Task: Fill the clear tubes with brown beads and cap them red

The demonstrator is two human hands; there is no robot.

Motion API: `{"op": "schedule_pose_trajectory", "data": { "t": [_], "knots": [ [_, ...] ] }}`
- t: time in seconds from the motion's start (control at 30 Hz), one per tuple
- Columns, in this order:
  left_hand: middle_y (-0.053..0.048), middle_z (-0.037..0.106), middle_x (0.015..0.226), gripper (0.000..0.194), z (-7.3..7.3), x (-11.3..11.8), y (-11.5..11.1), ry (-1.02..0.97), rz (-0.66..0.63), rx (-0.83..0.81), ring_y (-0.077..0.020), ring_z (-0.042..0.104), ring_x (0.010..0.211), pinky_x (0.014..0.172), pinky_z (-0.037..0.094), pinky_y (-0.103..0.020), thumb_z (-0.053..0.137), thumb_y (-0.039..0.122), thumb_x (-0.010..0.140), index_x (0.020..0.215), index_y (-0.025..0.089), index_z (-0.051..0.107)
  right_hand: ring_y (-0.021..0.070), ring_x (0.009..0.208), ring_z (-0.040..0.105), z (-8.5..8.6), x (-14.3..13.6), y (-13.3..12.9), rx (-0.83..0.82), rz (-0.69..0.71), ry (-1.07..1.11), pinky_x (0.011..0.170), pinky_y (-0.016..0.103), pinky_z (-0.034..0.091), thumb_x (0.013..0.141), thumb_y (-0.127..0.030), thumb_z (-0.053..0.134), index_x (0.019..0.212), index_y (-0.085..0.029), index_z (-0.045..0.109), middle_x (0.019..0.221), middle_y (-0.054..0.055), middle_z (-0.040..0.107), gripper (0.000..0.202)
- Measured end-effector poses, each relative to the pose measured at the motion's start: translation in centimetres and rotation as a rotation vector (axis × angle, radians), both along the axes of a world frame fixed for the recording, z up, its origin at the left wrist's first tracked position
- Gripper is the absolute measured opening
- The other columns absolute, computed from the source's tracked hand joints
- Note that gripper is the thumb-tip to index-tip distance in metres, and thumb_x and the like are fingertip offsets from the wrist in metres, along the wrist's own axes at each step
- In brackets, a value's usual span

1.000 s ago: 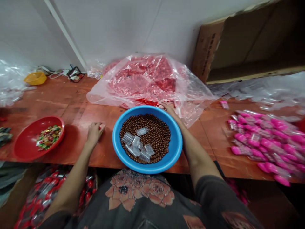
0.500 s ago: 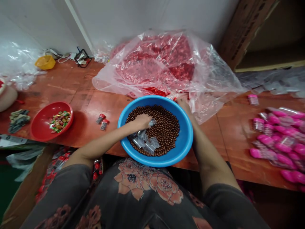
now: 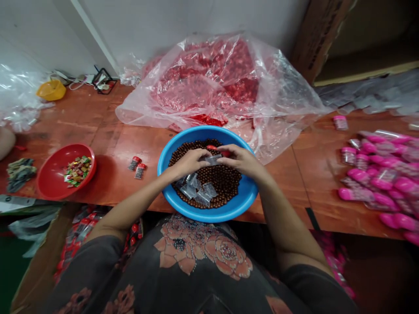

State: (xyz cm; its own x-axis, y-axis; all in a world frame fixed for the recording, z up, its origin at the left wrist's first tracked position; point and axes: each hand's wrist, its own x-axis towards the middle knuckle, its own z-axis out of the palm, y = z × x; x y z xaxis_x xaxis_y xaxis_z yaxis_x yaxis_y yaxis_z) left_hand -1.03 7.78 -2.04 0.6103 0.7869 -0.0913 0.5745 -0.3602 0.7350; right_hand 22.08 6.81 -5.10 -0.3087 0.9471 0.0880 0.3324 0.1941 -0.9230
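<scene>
Over a blue basin (image 3: 248, 196) of brown chocolate balls (image 3: 229, 185), my two hands meet at a small clear plastic jar (image 3: 214, 159). My left hand (image 3: 193, 161) is closed around the jar's left end, which lies sideways. My right hand (image 3: 241, 162) reaches in from the right, its thumb at the jar's other end and a red cap (image 3: 225, 153) at its fingers. More red shows just behind the jar. Several clear jars (image 3: 198, 192) lie on the balls below my left hand. What is inside the held jar is hard to make out.
Two small filled jars with red caps (image 3: 140, 171) lie left of the basin, near a red bowl (image 3: 49, 174) of wrapped sweets. A large clear bag of red pieces (image 3: 209, 78) lies behind. Pink-capped jars (image 3: 386, 174) are heaped at the right.
My right hand has come from the bag's edge behind the basin to the jar, bringing red caps. My left hand has lifted the jar slightly from the balls. The view has shifted a little.
</scene>
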Motion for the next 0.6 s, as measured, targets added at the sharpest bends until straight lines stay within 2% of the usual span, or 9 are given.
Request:
{"op": "schedule_pose_trajectory", "data": {
  "t": [0.1, 0.17, 0.27, 0.37, 0.47, 0.6],
  "knots": [
    [-0.006, 0.07, 0.111, 0.022, 0.1, -0.4, -0.5, -0.009, 0.023, -0.015, -0.0192, 0.063, 0.102, 0.095, 0.045, -0.033, 0.061, 0.022, 0.088, 0.108, 0.018, 0.068, 0.0217, 0.09, 0.066, 0.1, -0.7, 0.1, 0.068, 0.109, -0.179, 0.088, 0.043, 0.052, 0.083, -0.042, 0.067, 0.096, -0.023, 0.073, 0.096, 0.005, 0.072, 0.023],
    [-0.006, 0.071, 0.109, 0.022, -0.1, -1.1, -0.6, 0.044, 0.059, -0.015, -0.02, 0.063, 0.101, 0.093, 0.045, -0.033, 0.062, 0.022, 0.087, 0.107, 0.019, 0.069, 0.0222, 0.091, 0.066, 0.0, -0.5, 0.5, 0.102, 0.09, -0.216, 0.088, 0.043, 0.052, 0.087, -0.039, 0.064, 0.096, -0.023, 0.073, 0.096, 0.005, 0.072, 0.02],
    [-0.006, 0.074, 0.104, 0.021, -0.6, -1.9, -0.5, 0.148, 0.072, -0.077, -0.0207, 0.065, 0.097, 0.089, 0.046, -0.031, 0.065, 0.021, 0.083, 0.103, 0.019, 0.072, 0.0238, 0.1, 0.063, -0.2, -0.1, 1.0, 0.207, -0.086, -0.248, 0.094, 0.045, 0.051, 0.087, -0.035, 0.065, 0.107, -0.023, 0.072, 0.103, 0.007, 0.068, 0.024],
    [-0.005, 0.075, 0.099, 0.021, -1.1, -1.0, 0.0, 0.295, 0.021, -0.141, -0.0213, 0.067, 0.093, 0.085, 0.046, -0.03, 0.069, 0.023, 0.081, 0.101, 0.02, 0.075, 0.0248, 0.108, 0.06, 0.2, 0.2, 1.2, 0.312, -0.296, -0.217, 0.098, 0.046, 0.05, 0.087, -0.034, 0.065, 0.124, -0.023, 0.067, 0.113, 0.009, 0.063, 0.039],
    [-0.006, 0.075, 0.088, 0.016, -1.6, 1.1, 1.0, 0.426, 0.022, -0.166, -0.0231, 0.066, 0.091, 0.083, 0.045, -0.03, 0.072, 0.02, 0.076, 0.091, 0.017, 0.077, 0.0221, 0.1, 0.063, 0.7, 0.6, 0.3, 0.286, -0.504, -0.004, 0.094, 0.045, 0.053, 0.09, -0.036, 0.06, 0.126, -0.025, 0.066, 0.112, 0.008, 0.063, 0.038],
    [-0.002, 0.066, 0.066, 0.01, -2.6, 3.5, 2.5, 0.428, 0.054, -0.244, -0.0211, 0.064, 0.078, 0.077, 0.047, -0.028, 0.079, 0.013, 0.064, 0.073, 0.015, 0.074, 0.0166, 0.083, 0.067, 0.6, 1.8, -2.8, 0.064, -0.642, 0.44, 0.083, 0.04, 0.057, 0.088, -0.036, 0.063, 0.125, -0.028, 0.065, 0.102, 0.004, 0.069, 0.039]
  ]
}}
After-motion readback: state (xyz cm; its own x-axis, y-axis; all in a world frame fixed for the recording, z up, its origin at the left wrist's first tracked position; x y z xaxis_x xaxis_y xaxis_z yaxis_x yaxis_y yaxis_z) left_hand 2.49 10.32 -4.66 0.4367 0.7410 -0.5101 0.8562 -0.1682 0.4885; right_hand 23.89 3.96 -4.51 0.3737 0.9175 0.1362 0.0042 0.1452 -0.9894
